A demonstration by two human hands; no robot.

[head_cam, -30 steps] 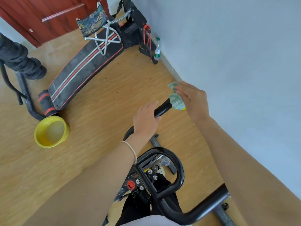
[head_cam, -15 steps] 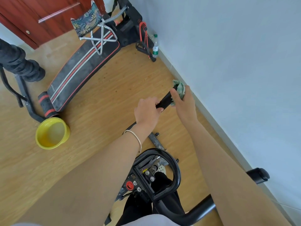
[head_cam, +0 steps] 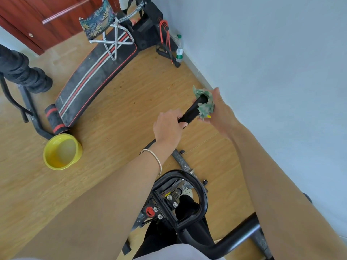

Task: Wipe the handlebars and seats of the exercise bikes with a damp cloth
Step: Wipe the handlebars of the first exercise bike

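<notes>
The exercise bike's black handlebar (head_cam: 191, 111) sticks out ahead of me, its foam grip ending near the wall. My left hand (head_cam: 167, 128) grips the bar below the exposed stretch. My right hand (head_cam: 220, 111) holds a green cloth (head_cam: 205, 105) wrapped round the tip of the grip, fingers curled behind it. The bike's black loop bar and clamp (head_cam: 189, 196) sit below my arms; the other handlebar (head_cam: 238, 239) runs low at the right. The seat is not in view.
A yellow basin (head_cam: 62, 152) stands on the wooden floor to the left. A black sit-up bench (head_cam: 97, 76) with a folding stool (head_cam: 101, 25) lies beyond it. A water bottle (head_cam: 179, 49) stands by the pale wall (head_cam: 272, 72) close on the right.
My right hand with the cloth has slid up to the very tip of the handlebar grip and turned round it. My left hand has kept its grip lower down.
</notes>
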